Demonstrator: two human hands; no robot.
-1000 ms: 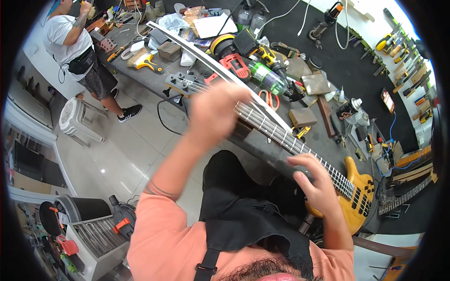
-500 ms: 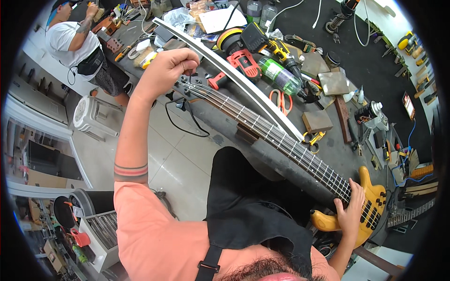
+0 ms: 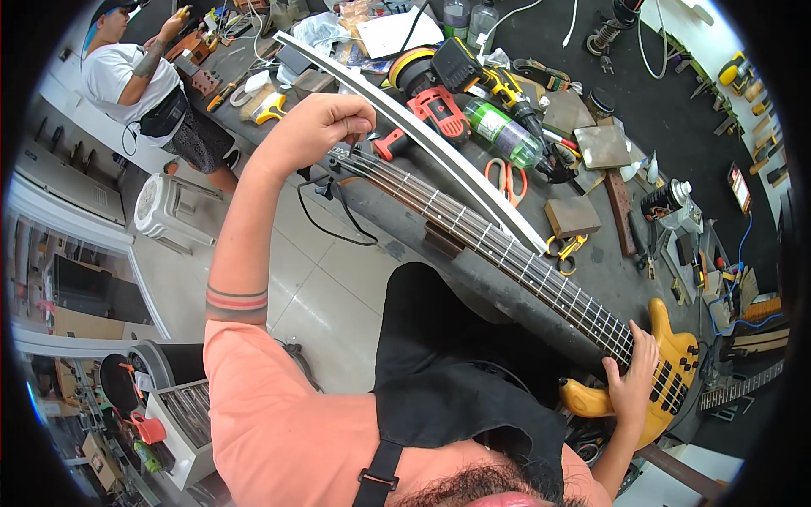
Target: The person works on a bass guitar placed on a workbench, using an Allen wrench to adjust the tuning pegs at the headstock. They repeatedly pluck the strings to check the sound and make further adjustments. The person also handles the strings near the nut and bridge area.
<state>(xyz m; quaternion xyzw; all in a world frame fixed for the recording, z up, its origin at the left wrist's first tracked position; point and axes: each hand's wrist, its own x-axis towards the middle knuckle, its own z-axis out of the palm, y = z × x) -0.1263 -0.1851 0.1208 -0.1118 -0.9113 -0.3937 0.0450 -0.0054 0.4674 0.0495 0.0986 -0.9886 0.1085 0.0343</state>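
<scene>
A yellow wooden bass guitar (image 3: 663, 321) lies along the bench edge, its long fretted neck (image 3: 490, 253) running up-left to the headstock. My left hand (image 3: 314, 127) is closed just over the headstock end, fingers bent around a thin dark item too small to name; the tuners are partly hidden beneath it. My right hand (image 3: 632, 380) rests on the bass near the neck joint, fingers spread over the strings. A long white straight bar (image 3: 448, 160) lies just behind the neck. Orange scissors (image 3: 507, 182) sit beside that bar.
The dark bench (image 3: 389, 215) carries a red power tool (image 3: 439, 114), a yellow drill (image 3: 507, 93), a green bottle (image 3: 498, 135), metal blocks and cables. Another person (image 3: 127, 84) stands at the upper left beside a white stool (image 3: 165, 207). Hand tools line the right wall.
Since a second ago both hands have settled: the left up at the headstock, the right down on the body. In the last half second my left hand shifted slightly rightward.
</scene>
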